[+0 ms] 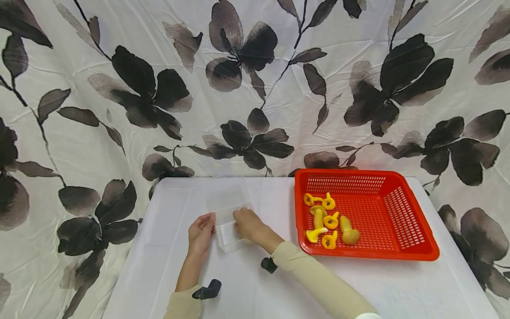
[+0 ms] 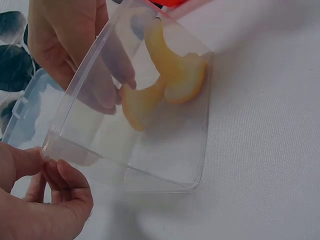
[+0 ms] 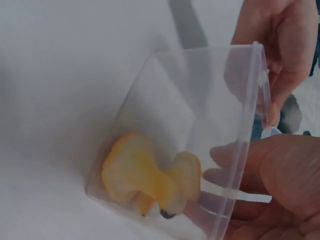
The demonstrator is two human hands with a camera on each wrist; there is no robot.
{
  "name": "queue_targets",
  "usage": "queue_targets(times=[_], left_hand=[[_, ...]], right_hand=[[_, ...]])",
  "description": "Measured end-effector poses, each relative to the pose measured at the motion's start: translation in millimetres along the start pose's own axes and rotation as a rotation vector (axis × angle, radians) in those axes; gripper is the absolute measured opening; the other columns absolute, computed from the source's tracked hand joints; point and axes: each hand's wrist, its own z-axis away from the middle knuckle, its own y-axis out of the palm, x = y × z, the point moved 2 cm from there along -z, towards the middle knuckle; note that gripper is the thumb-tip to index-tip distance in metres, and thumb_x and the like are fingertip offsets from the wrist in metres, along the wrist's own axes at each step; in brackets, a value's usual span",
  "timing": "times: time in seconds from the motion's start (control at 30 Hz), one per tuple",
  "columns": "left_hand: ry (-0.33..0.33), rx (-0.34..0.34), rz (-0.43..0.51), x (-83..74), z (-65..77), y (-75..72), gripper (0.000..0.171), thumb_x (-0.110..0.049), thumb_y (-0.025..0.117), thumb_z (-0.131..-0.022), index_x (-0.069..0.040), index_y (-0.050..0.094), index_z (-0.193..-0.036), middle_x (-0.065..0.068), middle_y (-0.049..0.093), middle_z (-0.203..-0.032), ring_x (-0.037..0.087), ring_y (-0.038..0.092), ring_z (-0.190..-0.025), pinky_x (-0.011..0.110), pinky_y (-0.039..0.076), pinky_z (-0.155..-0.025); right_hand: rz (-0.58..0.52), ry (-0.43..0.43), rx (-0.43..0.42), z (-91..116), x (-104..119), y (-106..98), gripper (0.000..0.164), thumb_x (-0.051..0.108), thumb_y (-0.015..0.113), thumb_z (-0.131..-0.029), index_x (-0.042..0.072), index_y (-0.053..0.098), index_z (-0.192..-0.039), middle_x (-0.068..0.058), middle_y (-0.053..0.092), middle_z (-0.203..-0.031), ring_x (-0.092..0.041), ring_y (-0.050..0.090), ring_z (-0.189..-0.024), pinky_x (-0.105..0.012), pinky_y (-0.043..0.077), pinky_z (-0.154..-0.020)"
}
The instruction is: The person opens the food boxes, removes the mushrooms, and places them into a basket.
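Note:
A clear plastic box [image 1: 233, 247] with a see-through lid [image 1: 229, 195] raised at its back stands on the table, left of the red basket. My left hand [image 1: 200, 234] pinches its rim at the left corner between thumb and fingers. Reaching in from the other side, my right hand [image 1: 249, 225] has its fingertips inside the box, pinching the end of a yellow mushroom [image 2: 142, 107]. A second yellow mushroom [image 3: 130, 170], with a dark tip on its stem, lies against it on the box bottom. In the head view the right hand hides both mushrooms.
A red plastic basket [image 1: 402, 253] sits at the right of the white-covered table [image 1: 167, 212]. In its left half lie several yellow mushrooms [image 1: 330, 221] and a larger brownish one [image 1: 349, 232]. Behind the table hangs a flower-printed cloth [image 1: 247, 102]. Black wrist cameras [image 1: 209, 290] extend from both wrists.

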Motion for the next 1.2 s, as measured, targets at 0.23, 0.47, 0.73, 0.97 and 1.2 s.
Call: queue_targets(times=[0.23,0.47,0.73,0.97,1.2], left_hand=[[-0.003,0.006,-0.002,-0.9,1.2,-0.5,0.035,-0.016,0.061,-0.105,0.008,0.057,-0.130,0.002,0.065,-0.102,0.008,0.060,-0.086,0.016,0.049,-0.070],[-0.017,0.020,0.000,0.1,-1.3,-1.3,0.036,-0.016,0.059,-0.106,0.007,0.056,-0.133,-0.001,0.065,-0.101,0.006,0.060,-0.085,0.017,0.050,-0.071],[-0.002,-0.004,-0.009,1.2,-0.1,-0.3,0.034,-0.016,0.061,-0.105,0.007,0.058,-0.129,0.007,0.066,-0.106,0.010,0.061,-0.088,0.018,0.051,-0.072],[-0.003,-0.017,-0.021,2.3,-0.4,0.1,0.033,-0.017,0.062,-0.105,0.007,0.059,-0.128,0.012,0.066,-0.111,0.014,0.061,-0.090,0.018,0.051,-0.071],[0.020,-0.003,-0.052,1.2,0.4,0.1,0.035,-0.018,0.060,-0.106,0.008,0.059,-0.130,0.013,0.065,-0.113,0.014,0.060,-0.090,0.015,0.049,-0.070]], right_hand=[[0.028,-0.010,-0.075,-2,-1,7,0.004,-0.003,0.063,-0.097,-0.002,0.067,-0.096,-0.010,0.059,-0.087,-0.016,0.050,-0.073,-0.026,0.048,-0.065],[-0.018,-0.026,-0.072,3,-2,4,0.012,-0.012,0.063,-0.092,-0.004,0.067,-0.101,-0.010,0.057,-0.087,-0.016,0.047,-0.074,-0.025,0.045,-0.066],[-0.137,-0.001,-0.002,8,-5,0,0.025,-0.014,0.066,-0.088,-0.006,0.070,-0.112,-0.015,0.065,-0.108,-0.022,0.054,-0.095,-0.032,0.052,-0.088],[-0.235,-0.028,0.028,11,-10,-13,0.027,-0.009,0.069,-0.090,-0.006,0.071,-0.117,-0.015,0.066,-0.112,-0.024,0.058,-0.101,-0.034,0.053,-0.094],[-0.328,-0.103,0.015,13,-19,-29,0.025,-0.011,0.070,-0.088,-0.004,0.073,-0.111,-0.014,0.071,-0.105,-0.024,0.065,-0.094,-0.030,0.055,-0.087]])
